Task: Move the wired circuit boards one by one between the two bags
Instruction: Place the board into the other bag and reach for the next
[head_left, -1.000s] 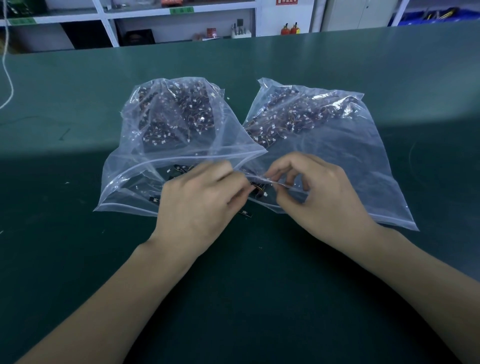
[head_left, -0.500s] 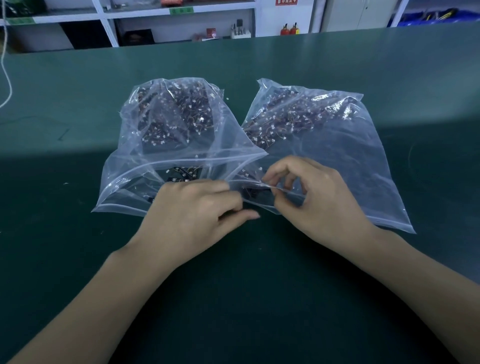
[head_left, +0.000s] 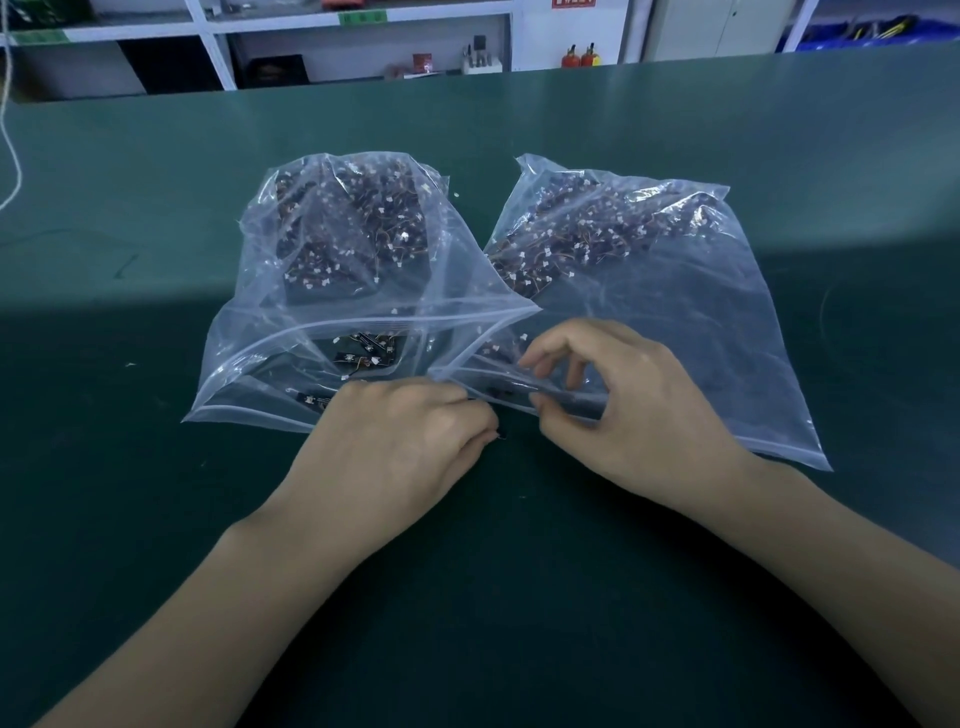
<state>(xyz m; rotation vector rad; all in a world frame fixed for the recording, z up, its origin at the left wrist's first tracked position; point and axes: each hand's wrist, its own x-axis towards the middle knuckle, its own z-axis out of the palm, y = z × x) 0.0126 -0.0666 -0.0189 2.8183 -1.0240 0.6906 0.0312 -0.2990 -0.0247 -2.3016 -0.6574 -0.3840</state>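
Note:
Two clear zip bags lie side by side on the green mat, each holding a heap of small dark wired circuit boards at its far end. The left bag gapes open toward me, with a few loose boards near its mouth. My right hand pinches the near lip of the right bag between thumb and fingers and holds it up. My left hand sits between the two mouths with fingers curled; a small dark circuit board peeks out at its fingertips, mostly hidden.
The green table mat stretches all around the bags. White shelving with small items stands beyond the far table edge. A pale cord hangs at the far left.
My left hand has drawn back from the bag mouths toward me and curled tighter. My right hand has kept its pinch on the right bag's lip and barely moved.

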